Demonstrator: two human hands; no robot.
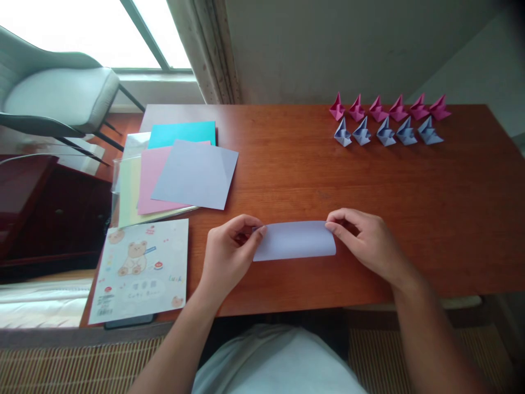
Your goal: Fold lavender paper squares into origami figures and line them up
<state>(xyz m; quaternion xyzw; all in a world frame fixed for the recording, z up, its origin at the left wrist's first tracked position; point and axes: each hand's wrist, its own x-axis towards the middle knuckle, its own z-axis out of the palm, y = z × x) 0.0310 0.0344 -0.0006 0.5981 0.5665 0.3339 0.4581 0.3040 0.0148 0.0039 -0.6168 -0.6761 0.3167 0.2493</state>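
Note:
A pale lavender sheet of origami paper [295, 241] lies near the table's front edge, bent over so that its far side curves up. At its upper left corner my left hand [232, 249] pinches the paper between thumb and fingers. My right hand [365, 241] pinches the upper right corner in the same way. Whether the bend is creased, I cannot tell. Several folded pink paper figures [378, 109] stand in a row at the back right. In front of them is a row of folded lavender paper figures [385, 133].
Loose coloured sheets lie at the left, a lavender sheet [197, 172] on top of pink [150, 186], yellow [128, 191] and teal [184, 134] ones. A pad with a bear print [141, 273] lies at the front left corner. A chair [57, 98] stands beyond the left edge.

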